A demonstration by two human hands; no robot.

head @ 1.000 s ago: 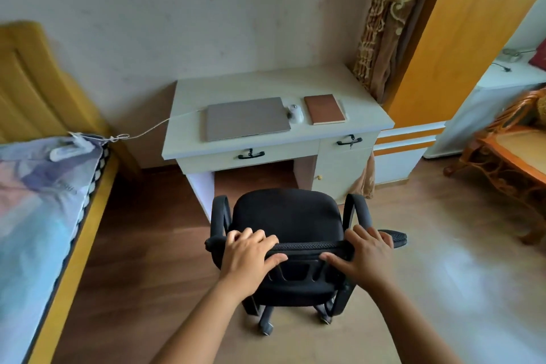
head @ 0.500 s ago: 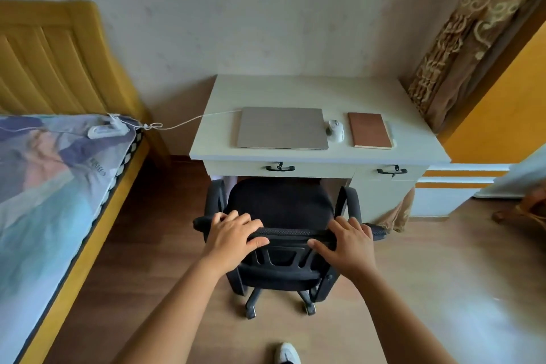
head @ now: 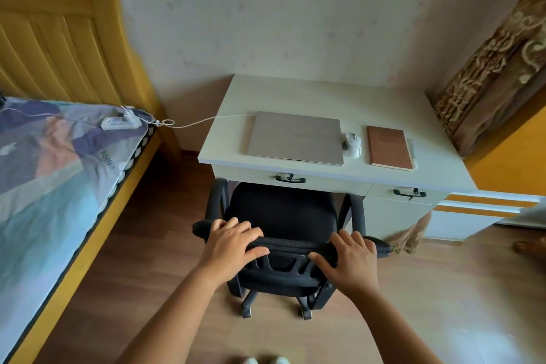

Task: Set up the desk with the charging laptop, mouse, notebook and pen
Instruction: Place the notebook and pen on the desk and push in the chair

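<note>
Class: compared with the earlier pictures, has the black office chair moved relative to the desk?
Yes. The chair has gone toward the desk; its seat front now sits under the drawer edge, with both hands on its backrest.

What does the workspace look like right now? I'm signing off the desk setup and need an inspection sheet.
Surface: white desk, top mostly bare toward the wall.
Job's things: closed laptop flat on the desk; mouse just right of it; brown notebook right of the mouse; a pale pen-like strip along the notebook's right edge, too faint to confirm.
Clutter: nothing seen on the desk.
Hands: left hand and right hand both rest on the backrest top of the black chair, fingers draped over it.
Cables: white cable spans from the laptop's left rear corner to a power strip on the bed.
Surroundings: curtain at right, wood floor.
</note>
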